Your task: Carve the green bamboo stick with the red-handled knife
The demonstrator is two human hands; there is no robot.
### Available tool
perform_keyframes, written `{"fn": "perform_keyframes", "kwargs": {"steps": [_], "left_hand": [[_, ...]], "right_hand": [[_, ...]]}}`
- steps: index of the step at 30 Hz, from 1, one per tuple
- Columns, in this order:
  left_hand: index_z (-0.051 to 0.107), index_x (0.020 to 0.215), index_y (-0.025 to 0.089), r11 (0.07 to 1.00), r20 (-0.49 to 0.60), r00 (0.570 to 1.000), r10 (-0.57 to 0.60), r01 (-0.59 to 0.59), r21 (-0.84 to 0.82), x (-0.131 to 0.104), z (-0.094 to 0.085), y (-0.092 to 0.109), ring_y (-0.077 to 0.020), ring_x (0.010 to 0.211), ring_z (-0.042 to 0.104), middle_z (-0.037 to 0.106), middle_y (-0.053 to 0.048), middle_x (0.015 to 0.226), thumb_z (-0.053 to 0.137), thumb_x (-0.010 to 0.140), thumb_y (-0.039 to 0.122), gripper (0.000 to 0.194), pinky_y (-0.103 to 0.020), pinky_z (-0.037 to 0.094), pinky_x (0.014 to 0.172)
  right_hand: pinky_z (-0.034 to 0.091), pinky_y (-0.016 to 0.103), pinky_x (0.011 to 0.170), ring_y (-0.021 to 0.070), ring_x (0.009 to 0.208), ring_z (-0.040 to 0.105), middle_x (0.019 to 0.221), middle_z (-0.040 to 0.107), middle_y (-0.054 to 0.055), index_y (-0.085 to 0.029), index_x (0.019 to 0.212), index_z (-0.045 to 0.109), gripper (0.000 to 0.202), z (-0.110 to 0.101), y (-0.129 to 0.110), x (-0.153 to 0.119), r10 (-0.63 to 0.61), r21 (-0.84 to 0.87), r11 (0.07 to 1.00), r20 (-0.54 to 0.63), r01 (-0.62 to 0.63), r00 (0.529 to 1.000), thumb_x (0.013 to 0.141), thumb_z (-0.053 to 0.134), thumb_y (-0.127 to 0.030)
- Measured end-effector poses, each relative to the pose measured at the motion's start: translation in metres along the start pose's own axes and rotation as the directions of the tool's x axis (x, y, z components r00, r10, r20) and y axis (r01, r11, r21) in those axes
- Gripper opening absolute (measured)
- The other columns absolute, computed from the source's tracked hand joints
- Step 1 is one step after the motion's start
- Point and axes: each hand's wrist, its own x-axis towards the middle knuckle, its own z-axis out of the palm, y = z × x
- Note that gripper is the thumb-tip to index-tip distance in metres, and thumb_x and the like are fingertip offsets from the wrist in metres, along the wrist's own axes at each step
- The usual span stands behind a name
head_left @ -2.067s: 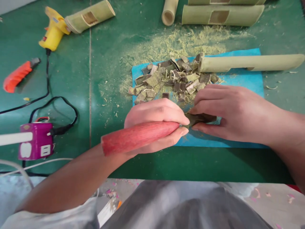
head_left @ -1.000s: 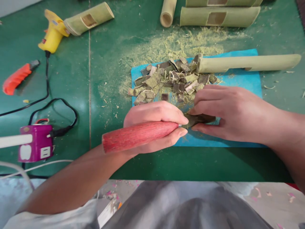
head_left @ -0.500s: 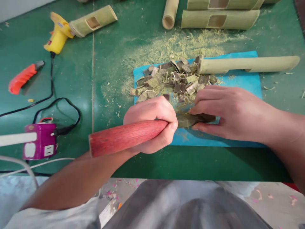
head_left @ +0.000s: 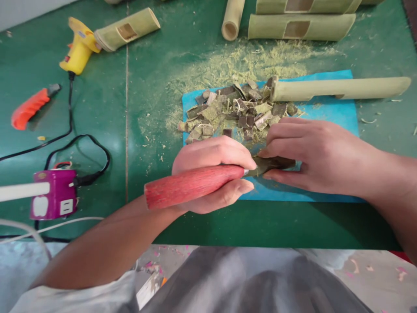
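My left hand [head_left: 211,169] is closed around a red wooden handle [head_left: 192,184]. A bit of light metal shows at the handle's right end, against a dark greenish strip [head_left: 273,164]. My right hand [head_left: 309,152] pinches that strip between thumb and fingers, low over the blue sheet [head_left: 339,117]. Dark and green chips [head_left: 234,106] lie heaped on the sheet just beyond my hands. Behind my right hand, a long bamboo piece [head_left: 342,88] rests across the sheet's far edge. My left fingers hide part of the strip and tool.
Bamboo tubes [head_left: 301,27] lie at the back. At the left are a yellow corded tool [head_left: 78,48] touching a bamboo tube [head_left: 140,28], an orange-handled cutter [head_left: 31,108] and a purple socket box [head_left: 54,193] with cables. Sawdust [head_left: 260,56] covers the green table [head_left: 156,78] behind the sheet.
My left hand and the red handle have shifted right, and the left fingertips now reach past the handle's end, showing the metal. My right hand is nearly unmoved.
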Motion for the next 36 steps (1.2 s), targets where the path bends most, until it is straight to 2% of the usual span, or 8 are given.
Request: {"fn": "perform_keyframes", "kwargs": {"steps": [5,9,11,15,20,26,36], "left_hand": [[0.07,0.095,0.023,1.0,0.011,1.0,0.018,-0.018,-0.001,-0.0016,0.0003,0.001,-0.0159,0.084,0.075,0.078,-0.004,0.091,0.07,0.089,0.023,0.007,-0.027,0.064,0.076],[0.071,0.094,0.023,0.999,0.021,0.999,0.037,-0.038,0.009,-0.0011,0.001,0.0028,-0.015,0.08,0.075,0.078,-0.003,0.089,0.075,0.086,0.022,0.009,-0.025,0.064,0.073],[0.07,0.089,0.023,0.999,-0.001,1.0,0.017,-0.017,0.03,0.0003,0.0024,0.0045,-0.0138,0.077,0.074,0.077,-0.001,0.085,0.072,0.086,0.019,0.006,-0.025,0.063,0.07],[0.065,0.077,0.022,0.999,-0.059,0.998,0.005,-0.003,0.039,0.0032,0.0041,0.0062,-0.0128,0.068,0.07,0.072,0.001,0.072,0.066,0.084,0.012,0.013,-0.026,0.058,0.063],[0.062,0.072,0.021,1.0,-0.116,0.993,0.005,-0.006,-0.004,0.001,0.0032,0.0031,-0.0136,0.063,0.067,0.068,0.0,0.068,0.063,0.085,0.016,0.015,-0.027,0.053,0.057],[0.062,0.07,0.022,1.0,-0.157,0.988,-0.004,0.006,0.012,-0.0024,0.0049,0.003,-0.0132,0.061,0.066,0.069,0.0,0.067,0.063,0.086,0.019,0.016,-0.028,0.054,0.056],[0.065,0.075,0.02,0.998,-0.218,0.976,0.008,0.005,0.058,-0.0056,0.0037,0.002,-0.0121,0.064,0.07,0.072,0.0,0.07,0.063,0.09,0.023,0.015,-0.025,0.057,0.063]], "right_hand": [[0.038,0.031,0.066,0.017,0.074,0.052,0.08,0.058,0.003,-0.021,0.087,0.067,0.016,-0.0003,-0.0004,0.0004,-0.001,-0.001,1.0,0.006,0.001,1.0,0.097,0.057,-0.028],[0.038,0.032,0.066,0.0172,0.074,0.052,0.081,0.057,0.003,-0.02,0.087,0.067,0.018,0.0007,-0.0009,0.0003,0.002,-0.001,1.0,-0.006,-0.002,1.0,0.097,0.057,-0.03],[0.037,0.032,0.066,0.0174,0.075,0.052,0.081,0.057,0.003,-0.019,0.086,0.067,0.019,0.001,-0.0007,0.0002,0.006,0.005,1.0,-0.004,-0.006,1.0,0.097,0.057,-0.029],[0.036,0.032,0.066,0.017,0.074,0.051,0.081,0.056,0.003,-0.019,0.085,0.067,0.019,0.0013,0.0004,-0.0002,0.002,0.016,1.0,-0.003,-0.002,1.0,0.097,0.058,-0.03],[0.035,0.033,0.066,0.0172,0.074,0.05,0.081,0.055,0.003,-0.018,0.085,0.067,0.018,0.0025,0.0018,-0.0002,-0.017,0.02,1.0,-0.026,0.017,1.0,0.096,0.059,-0.029],[0.035,0.033,0.066,0.0179,0.075,0.051,0.082,0.056,0.003,-0.018,0.085,0.068,0.02,0.0025,0.0016,-0.0005,-0.003,0.024,1.0,-0.012,0.003,1.0,0.097,0.058,-0.032],[0.037,0.033,0.067,0.0186,0.076,0.052,0.082,0.057,0.003,-0.02,0.085,0.067,0.018,0.0021,0.0006,0.0003,0.01,0.02,1.0,-0.002,-0.01,1.0,0.097,0.058,-0.031]]}}
